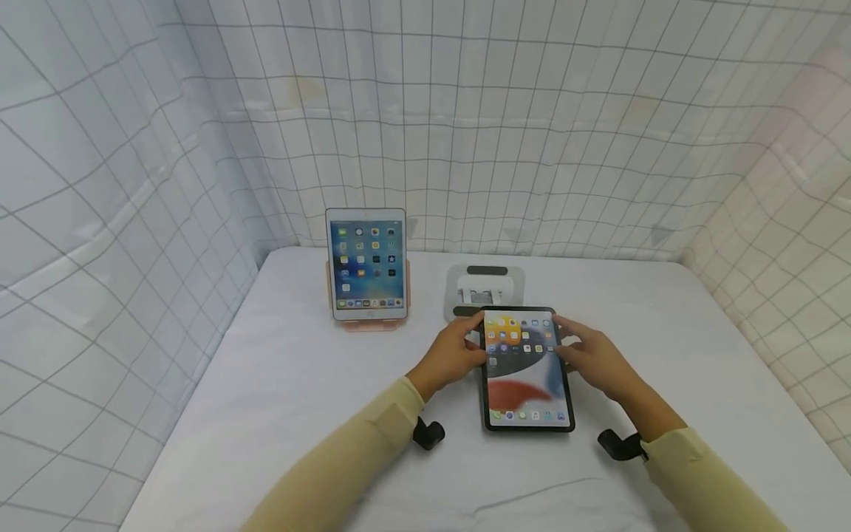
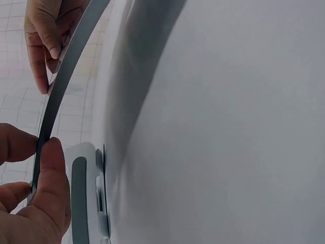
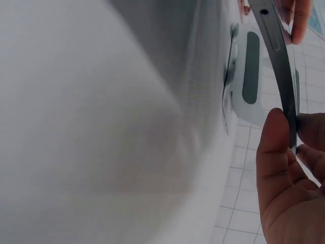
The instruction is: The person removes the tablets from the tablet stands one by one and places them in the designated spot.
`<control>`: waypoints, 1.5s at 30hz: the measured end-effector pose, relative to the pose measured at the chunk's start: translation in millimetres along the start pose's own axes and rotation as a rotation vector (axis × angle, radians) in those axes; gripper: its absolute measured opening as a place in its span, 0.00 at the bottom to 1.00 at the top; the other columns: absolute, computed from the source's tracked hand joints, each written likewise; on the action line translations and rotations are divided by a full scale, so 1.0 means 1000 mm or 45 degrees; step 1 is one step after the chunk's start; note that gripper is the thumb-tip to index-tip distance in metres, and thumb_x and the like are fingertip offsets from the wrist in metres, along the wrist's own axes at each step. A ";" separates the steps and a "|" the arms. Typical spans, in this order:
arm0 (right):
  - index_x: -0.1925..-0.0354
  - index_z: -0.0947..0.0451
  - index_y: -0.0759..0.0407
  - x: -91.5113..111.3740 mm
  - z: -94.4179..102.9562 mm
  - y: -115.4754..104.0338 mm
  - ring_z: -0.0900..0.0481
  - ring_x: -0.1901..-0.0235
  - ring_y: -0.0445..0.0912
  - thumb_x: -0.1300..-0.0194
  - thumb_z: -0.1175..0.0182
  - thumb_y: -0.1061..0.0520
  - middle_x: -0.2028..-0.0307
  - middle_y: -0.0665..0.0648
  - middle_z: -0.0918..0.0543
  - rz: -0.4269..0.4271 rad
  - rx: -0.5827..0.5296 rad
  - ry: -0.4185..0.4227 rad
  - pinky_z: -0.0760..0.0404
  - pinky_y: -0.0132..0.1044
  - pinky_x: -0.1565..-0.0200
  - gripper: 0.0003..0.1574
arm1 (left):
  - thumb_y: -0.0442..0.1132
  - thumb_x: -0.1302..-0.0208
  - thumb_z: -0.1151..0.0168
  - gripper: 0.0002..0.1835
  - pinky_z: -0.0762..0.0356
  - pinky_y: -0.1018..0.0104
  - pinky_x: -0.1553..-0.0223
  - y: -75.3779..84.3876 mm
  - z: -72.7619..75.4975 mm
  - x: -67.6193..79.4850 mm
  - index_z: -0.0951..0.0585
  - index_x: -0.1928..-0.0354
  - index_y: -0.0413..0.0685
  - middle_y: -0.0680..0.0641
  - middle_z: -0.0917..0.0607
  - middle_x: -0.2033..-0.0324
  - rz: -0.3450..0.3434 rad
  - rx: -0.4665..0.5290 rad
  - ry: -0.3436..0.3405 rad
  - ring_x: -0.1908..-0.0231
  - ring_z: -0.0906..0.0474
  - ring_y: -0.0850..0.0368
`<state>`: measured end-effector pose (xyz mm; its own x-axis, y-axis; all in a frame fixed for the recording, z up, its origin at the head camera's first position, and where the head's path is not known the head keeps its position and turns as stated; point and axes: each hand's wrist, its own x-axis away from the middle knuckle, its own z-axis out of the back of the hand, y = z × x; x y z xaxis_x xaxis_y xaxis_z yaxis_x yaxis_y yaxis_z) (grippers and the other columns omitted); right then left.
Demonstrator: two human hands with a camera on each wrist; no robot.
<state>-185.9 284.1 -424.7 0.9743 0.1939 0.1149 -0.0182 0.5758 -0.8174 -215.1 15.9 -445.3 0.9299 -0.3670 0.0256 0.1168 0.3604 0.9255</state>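
Note:
A black-edged tablet (image 1: 525,380) with its screen lit is held between both hands in the head view. My left hand (image 1: 454,355) pinches its upper left edge, and my right hand (image 1: 592,360) pinches the upper right edge. Both wrist views show the tablet's thin side, (image 2: 60,84) (image 3: 279,56), raised off the white table, with thumb and fingers on opposite faces. Just behind the tablet lies a flat grey-white stand (image 1: 452,284) with dark pads; the tablet's top hides its near part.
To the left, a smaller white tablet (image 1: 368,258), also lit, leans upright on a pink stand (image 1: 372,326). White grid-patterned curtains (image 1: 439,133) enclose the table (image 1: 319,406) at the back and sides. A black wrist-camera mount (image 1: 620,445) sits by the right wrist.

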 end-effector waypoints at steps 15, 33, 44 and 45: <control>0.31 0.46 0.54 0.007 -0.004 0.018 0.20 0.64 0.48 0.34 0.49 0.59 0.46 0.64 0.29 -0.133 0.043 -0.031 0.20 0.40 0.61 0.35 | 0.31 0.54 0.36 0.40 0.30 0.65 0.56 -0.008 -0.023 -0.004 0.36 0.34 0.44 0.43 0.27 0.45 -0.003 -0.195 -0.006 0.60 0.30 0.57; 0.33 0.42 0.60 0.004 -0.009 0.018 0.24 0.67 0.46 0.37 0.46 0.61 0.53 0.64 0.25 -0.210 0.371 -0.043 0.23 0.37 0.66 0.35 | 0.31 0.51 0.37 0.35 0.35 0.58 0.43 0.011 -0.035 -0.003 0.33 0.37 0.36 0.37 0.27 0.46 0.069 -0.541 -0.074 0.46 0.31 0.47; 0.37 0.37 0.67 -0.001 -0.011 0.015 0.25 0.65 0.48 0.39 0.46 0.62 0.55 0.64 0.23 -0.184 0.493 -0.058 0.24 0.40 0.65 0.32 | 0.32 0.51 0.36 0.32 0.32 0.61 0.45 0.014 -0.037 -0.002 0.30 0.40 0.34 0.37 0.27 0.51 0.026 -0.632 -0.091 0.50 0.30 0.49; 0.37 0.37 0.67 -0.001 -0.010 0.015 0.25 0.65 0.48 0.39 0.46 0.62 0.55 0.64 0.23 -0.181 0.501 -0.061 0.24 0.40 0.65 0.32 | 0.32 0.51 0.35 0.33 0.32 0.61 0.45 0.015 -0.036 -0.002 0.30 0.40 0.34 0.37 0.27 0.50 0.032 -0.626 -0.097 0.50 0.30 0.49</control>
<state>-185.0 285.0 -442.7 0.9619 0.1215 0.2448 0.0227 0.8571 -0.5147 -202.3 53.0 -445.3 0.9084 -0.4083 0.0899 0.2627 0.7246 0.6372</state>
